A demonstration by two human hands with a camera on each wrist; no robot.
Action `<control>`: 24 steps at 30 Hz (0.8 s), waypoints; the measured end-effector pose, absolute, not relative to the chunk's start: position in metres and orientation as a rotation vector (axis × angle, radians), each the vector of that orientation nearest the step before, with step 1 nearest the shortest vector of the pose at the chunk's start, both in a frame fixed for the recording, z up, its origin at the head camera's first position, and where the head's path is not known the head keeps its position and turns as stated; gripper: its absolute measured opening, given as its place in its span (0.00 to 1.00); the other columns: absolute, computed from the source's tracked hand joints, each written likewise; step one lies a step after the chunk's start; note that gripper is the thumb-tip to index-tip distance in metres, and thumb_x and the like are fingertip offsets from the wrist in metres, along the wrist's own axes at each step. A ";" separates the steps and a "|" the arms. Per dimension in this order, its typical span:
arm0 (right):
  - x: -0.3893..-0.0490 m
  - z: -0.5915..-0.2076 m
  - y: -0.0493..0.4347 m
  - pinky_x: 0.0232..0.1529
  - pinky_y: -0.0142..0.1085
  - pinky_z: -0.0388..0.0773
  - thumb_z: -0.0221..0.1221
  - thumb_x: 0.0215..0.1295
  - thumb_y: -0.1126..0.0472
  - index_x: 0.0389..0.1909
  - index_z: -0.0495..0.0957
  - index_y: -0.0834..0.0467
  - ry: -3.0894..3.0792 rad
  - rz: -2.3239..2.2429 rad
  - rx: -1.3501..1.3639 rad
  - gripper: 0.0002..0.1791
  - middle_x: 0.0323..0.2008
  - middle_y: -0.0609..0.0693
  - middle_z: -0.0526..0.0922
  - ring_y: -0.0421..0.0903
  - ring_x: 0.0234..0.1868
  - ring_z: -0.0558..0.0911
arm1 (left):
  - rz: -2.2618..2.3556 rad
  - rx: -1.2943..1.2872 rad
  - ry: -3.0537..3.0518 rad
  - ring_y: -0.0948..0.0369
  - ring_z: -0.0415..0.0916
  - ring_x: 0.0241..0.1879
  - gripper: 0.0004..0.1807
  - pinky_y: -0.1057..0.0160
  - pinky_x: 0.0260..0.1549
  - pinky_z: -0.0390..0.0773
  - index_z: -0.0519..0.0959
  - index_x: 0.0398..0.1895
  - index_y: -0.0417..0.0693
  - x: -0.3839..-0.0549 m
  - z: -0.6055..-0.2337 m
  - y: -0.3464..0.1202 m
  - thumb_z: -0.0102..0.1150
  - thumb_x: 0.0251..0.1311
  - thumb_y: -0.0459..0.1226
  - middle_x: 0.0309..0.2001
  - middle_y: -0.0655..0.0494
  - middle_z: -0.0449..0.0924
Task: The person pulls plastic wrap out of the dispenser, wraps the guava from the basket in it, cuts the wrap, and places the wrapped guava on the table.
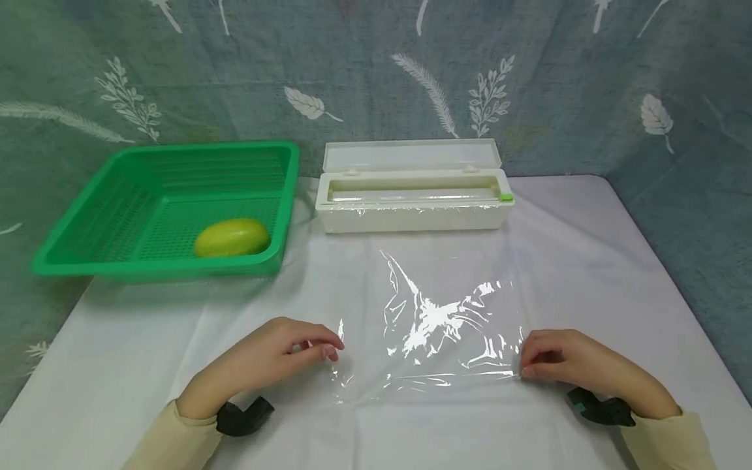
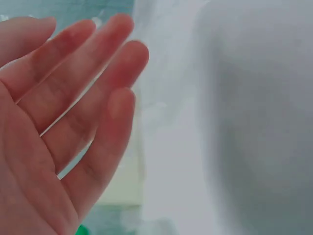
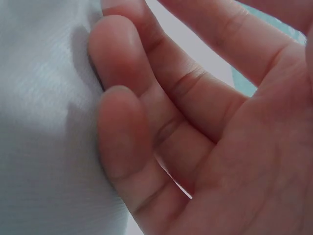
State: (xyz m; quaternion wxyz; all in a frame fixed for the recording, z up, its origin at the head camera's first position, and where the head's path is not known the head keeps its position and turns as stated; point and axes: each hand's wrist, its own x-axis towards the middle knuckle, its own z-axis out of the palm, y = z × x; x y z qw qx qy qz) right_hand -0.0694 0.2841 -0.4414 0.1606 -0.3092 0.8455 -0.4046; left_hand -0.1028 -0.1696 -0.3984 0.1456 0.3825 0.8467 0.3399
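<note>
A sheet of clear plastic wrap (image 1: 437, 320) lies spread on the white tablecloth, creased and shiny in the middle. My left hand (image 1: 282, 352) hovers at its left edge, thumb and fingers loosely extended; the left wrist view shows the fingers (image 2: 80, 88) relaxed, with nothing between them. At the opposite edge, my right hand (image 1: 572, 359) pinches the wrap near its lower right corner. In the right wrist view the lower fingers (image 3: 122, 132) bend gently beside the cloth, and the pinching fingertips are out of frame.
Behind the wrap stands a white wrap dispenser (image 1: 411, 220), lid up, with a green slider (image 1: 506, 197) at its right end. A green plastic basket (image 1: 147, 268) at the back left holds a yellow oval fruit (image 1: 232, 237). A patterned grey-green curtain (image 1: 364, 72) hangs behind.
</note>
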 end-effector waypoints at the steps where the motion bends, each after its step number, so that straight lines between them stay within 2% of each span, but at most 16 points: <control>1: -0.068 -0.441 0.285 0.27 0.29 0.69 0.59 0.57 0.57 0.29 0.77 0.44 2.421 -1.148 -0.869 0.03 0.30 0.39 0.77 0.35 0.28 0.73 | 0.950 1.116 2.478 0.73 0.73 0.33 0.09 0.69 0.32 0.72 0.78 0.42 0.59 -0.104 -0.392 -0.169 0.49 0.62 0.43 0.33 0.73 0.78; 8: -0.066 -0.442 0.286 0.22 0.28 0.68 0.59 0.56 0.57 0.28 0.77 0.43 2.416 -1.125 -0.837 0.03 0.27 0.38 0.77 0.34 0.24 0.71 | 0.759 1.225 2.670 0.74 0.71 0.36 0.11 0.69 0.32 0.73 0.77 0.45 0.59 -0.118 -0.341 -0.161 0.51 0.61 0.43 0.38 0.76 0.75; 14: -0.066 -0.441 0.283 0.23 0.28 0.68 0.60 0.55 0.56 0.27 0.77 0.42 2.458 -1.082 -0.827 0.04 0.27 0.37 0.76 0.33 0.25 0.71 | 0.925 1.206 2.697 0.74 0.72 0.38 0.11 0.69 0.31 0.73 0.76 0.46 0.62 -0.127 -0.303 -0.156 0.50 0.62 0.41 0.39 0.73 0.77; 24: -0.066 -0.441 0.281 0.27 0.27 0.68 0.60 0.56 0.56 0.27 0.77 0.41 2.496 -1.068 -0.869 0.04 0.30 0.36 0.75 0.34 0.29 0.71 | 1.142 1.381 2.628 0.72 0.74 0.40 0.12 0.69 0.33 0.73 0.76 0.46 0.56 -0.124 -0.286 -0.137 0.51 0.61 0.35 0.40 0.68 0.77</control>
